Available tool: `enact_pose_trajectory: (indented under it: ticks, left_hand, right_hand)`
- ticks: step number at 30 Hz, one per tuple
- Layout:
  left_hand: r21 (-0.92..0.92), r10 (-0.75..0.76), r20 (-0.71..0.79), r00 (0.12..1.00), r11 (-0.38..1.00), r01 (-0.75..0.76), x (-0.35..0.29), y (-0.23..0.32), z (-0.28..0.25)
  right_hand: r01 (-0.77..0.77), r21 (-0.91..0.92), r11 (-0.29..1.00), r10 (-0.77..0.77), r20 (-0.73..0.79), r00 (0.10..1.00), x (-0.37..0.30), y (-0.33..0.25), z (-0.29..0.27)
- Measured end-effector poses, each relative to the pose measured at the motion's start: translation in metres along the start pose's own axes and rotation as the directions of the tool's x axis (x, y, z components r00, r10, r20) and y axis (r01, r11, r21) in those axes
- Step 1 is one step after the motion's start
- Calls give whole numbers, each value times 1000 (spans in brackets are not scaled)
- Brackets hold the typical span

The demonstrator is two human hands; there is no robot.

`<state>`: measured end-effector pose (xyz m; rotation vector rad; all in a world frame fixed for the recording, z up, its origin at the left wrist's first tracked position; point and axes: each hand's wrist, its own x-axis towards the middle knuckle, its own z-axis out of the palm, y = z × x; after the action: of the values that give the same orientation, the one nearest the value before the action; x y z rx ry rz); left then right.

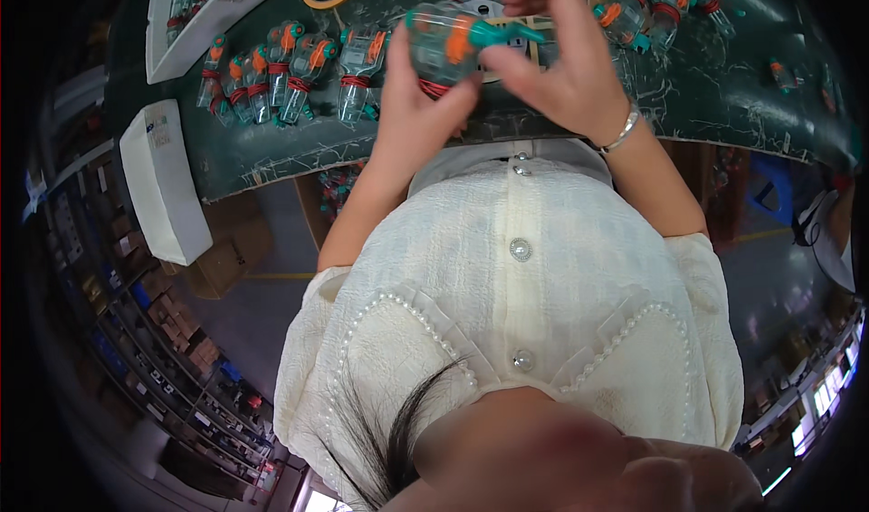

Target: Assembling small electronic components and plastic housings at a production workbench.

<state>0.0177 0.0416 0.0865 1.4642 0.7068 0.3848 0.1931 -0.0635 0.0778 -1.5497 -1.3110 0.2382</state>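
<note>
My left hand [412,105] is closed around a see-through plastic toy [444,41], held above the near edge of the bench. The toy has orange parts in its middle, a teal nozzle pointing right and a red band or wire low on its body. My right hand [570,68] is beside the nozzle, its thumb close to the toy and its fingers raised and apart; whether the thumb touches the toy I cannot tell. Left of my left hand lies a row of similar clear toys [294,77] with orange and teal parts and red bands.
More such toys [665,5] lie at the far right of the dark green bench [706,95]. A white box [195,32] with toys stands far left. Another white container [165,181] sits by the left edge. A yellow tape ring [332,3] lies at the back.
</note>
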Motion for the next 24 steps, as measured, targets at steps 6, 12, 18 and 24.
enact_pose_trajectory:
  ticks: [6, 12, 18, 24]
  left_hand:
    - [53, -77, -48, 996, 995, 80, 4, 0, 1]
    - [419, 279, -61, 958, 879, -229, 2, -22, 2]
    - [386, 270, -76, 960, 895, -221, 11, -20, 0]
    - [328, 400, -46, 915, 871, -365, 8, -17, 0]
  right_hand:
    - [-19, -116, 993, 21, 21, 1000, -19, -1, 5]
    - [-127, 232, 964, 81, 196, 977, -3, -22, -27]
    - [-181, 16, 983, 165, 347, 923, -16, -23, -12]
    - [-221, 152, 963, 222, 6, 975, -2, 10, -20]
